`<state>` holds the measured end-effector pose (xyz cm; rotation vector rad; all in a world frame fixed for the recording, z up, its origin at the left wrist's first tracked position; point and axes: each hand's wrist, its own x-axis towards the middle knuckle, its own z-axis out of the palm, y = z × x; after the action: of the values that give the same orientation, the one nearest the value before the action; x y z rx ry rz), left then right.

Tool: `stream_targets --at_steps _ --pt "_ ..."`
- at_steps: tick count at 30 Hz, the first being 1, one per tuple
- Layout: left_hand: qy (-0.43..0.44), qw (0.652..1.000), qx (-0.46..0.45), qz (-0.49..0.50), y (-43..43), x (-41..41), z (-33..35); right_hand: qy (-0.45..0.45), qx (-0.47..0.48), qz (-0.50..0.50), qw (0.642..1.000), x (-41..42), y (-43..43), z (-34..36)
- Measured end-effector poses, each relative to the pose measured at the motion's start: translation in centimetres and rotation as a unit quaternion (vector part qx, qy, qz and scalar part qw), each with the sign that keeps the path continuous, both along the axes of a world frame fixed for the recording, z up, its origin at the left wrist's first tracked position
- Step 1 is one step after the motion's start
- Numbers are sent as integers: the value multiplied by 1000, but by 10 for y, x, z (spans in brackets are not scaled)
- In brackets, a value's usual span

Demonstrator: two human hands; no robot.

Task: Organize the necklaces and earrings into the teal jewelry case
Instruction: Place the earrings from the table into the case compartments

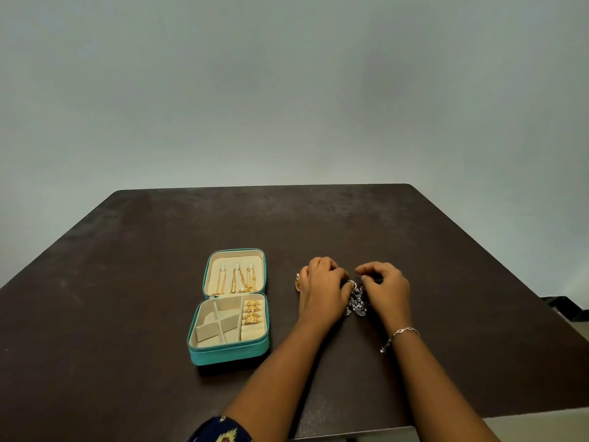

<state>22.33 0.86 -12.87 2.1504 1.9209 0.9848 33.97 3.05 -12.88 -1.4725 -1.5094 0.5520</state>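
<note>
The teal jewelry case (229, 354) lies open left of centre on the dark table. Gold necklaces (237, 280) hang on hooks in its lid, and gold earrings (251, 311) sit in the right slots of the base. To the right of the case, my left hand (322, 290) and my right hand (387, 290) meet with curled fingers over a cluster of silver jewelry (357, 303), which both hands pinch. A gold piece (298, 283) peeks out at the left edge of my left hand.
The dark brown table (127, 282) runs wide around the case, and its front edge lies close to me. A plain grey wall stands behind. The beige compartments (213, 327) in the case's base hold nothing visible.
</note>
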Motion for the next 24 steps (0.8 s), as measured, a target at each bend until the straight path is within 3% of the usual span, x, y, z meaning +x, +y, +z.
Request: stream_targets --at_steps 5,14,18,24 --pt "-7 997 -57 44 6 4 7 5 -11 17 1000 2 1 -1" --pt "109 982 -143 64 23 16 23 4 -4 31 1000 3 4 -3" --pt "78 992 -65 77 18 10 15 11 28 47 998 2 4 -2" --pt "-55 995 79 12 10 4 16 15 75 106 991 1 -3 1"
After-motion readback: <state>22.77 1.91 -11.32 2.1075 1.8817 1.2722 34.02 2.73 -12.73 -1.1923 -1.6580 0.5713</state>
